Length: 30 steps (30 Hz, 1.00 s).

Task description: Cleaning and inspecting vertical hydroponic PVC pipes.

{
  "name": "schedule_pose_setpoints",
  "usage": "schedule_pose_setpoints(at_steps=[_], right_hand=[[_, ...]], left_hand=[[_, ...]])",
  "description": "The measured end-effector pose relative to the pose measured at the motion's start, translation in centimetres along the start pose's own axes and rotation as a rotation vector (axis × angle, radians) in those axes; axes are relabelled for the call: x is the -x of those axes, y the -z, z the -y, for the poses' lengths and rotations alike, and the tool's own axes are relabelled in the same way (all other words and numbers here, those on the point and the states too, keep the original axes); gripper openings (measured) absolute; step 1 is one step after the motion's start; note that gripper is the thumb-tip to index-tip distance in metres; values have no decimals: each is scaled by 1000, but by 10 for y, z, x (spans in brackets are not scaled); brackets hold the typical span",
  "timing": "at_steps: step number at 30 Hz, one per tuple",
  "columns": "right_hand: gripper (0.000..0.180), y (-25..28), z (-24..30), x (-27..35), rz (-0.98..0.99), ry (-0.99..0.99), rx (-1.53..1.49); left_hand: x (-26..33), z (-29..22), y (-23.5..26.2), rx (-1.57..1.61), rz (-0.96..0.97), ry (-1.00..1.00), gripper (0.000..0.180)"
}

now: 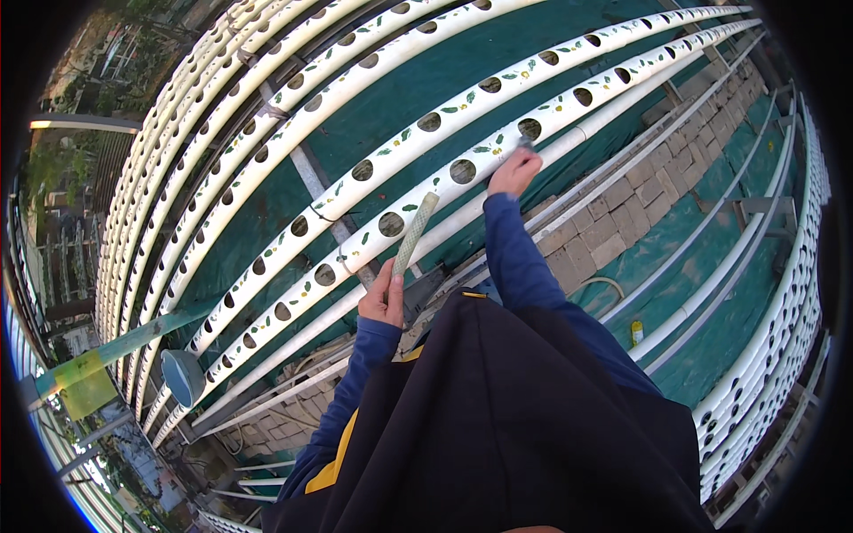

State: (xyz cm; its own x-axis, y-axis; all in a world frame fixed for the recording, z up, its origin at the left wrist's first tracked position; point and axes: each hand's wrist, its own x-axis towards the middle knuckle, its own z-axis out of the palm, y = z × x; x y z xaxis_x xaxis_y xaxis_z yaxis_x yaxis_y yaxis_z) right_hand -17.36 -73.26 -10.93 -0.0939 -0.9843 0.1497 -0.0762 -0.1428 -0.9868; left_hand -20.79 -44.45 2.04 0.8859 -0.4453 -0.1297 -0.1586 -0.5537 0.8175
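**Hands at the nearest white grow pipe**

I see my left hand (pixel 384 298) just below frame centre, fingers wrapped around the lower end of a pale green mesh-patterned hose (pixel 414 234) that angles up and right, its top end lying across the nearest white pipe (pixel 373 233). My right hand (pixel 514 171) is extended up to the right of centre, resting on the same pipe beside one of its round holes; the fingers are curled over something small and dark that I cannot identify. The pipe runs diagonally from lower left to upper right, scattered with small leaves (pixel 409 207). Parallel pipes (pixel 293 89) fill the upper left. Green sheeting (pixel 444 75) lies beneath, and paving blocks (pixel 622 218) sit at right.
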Motion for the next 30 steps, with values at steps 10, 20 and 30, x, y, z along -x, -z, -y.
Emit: schedule_pose_setpoints(at_steps=[10,20,30], right_hand=[[46,-31,-20,50,465,-1099,-1286],[40,-29,-37,-48,325,-922,-1293],[38,14,-51,80,289,-641,-124]], left_hand=[[10,6,13,41,133,12,35],[19,20,26,88,138,25,35],[-5,-1,0,79,239,-101,36]])
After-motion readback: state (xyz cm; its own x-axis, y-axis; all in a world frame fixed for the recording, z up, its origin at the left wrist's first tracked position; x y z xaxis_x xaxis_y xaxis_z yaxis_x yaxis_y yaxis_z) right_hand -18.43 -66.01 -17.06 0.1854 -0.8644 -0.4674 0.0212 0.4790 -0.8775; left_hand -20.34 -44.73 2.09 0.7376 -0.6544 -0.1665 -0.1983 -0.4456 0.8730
